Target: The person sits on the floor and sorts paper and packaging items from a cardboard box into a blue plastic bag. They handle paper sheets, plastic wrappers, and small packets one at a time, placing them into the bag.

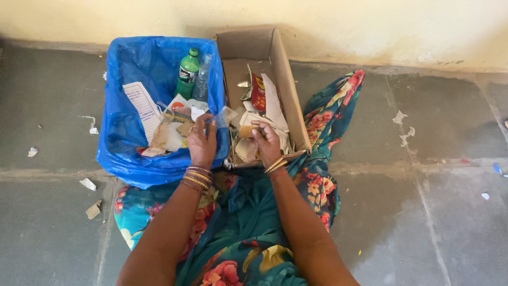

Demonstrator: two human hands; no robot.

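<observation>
The left hand [202,142] pinches a crumpled clear plastic wrapper [225,115] over the rim of the blue-lined bin [121,132]; the right hand [266,142] closes on a tan paper scrap [246,131] inside the cardboard box [288,79] (litter-filled). A green bottle [187,74] stands in the bin.

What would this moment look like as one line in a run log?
left hand: over blue plastic-lined bin, on clear wrapper | right hand: in brown cardboard box, gripping tan scrap | green plastic bottle: upright in bin
</observation>
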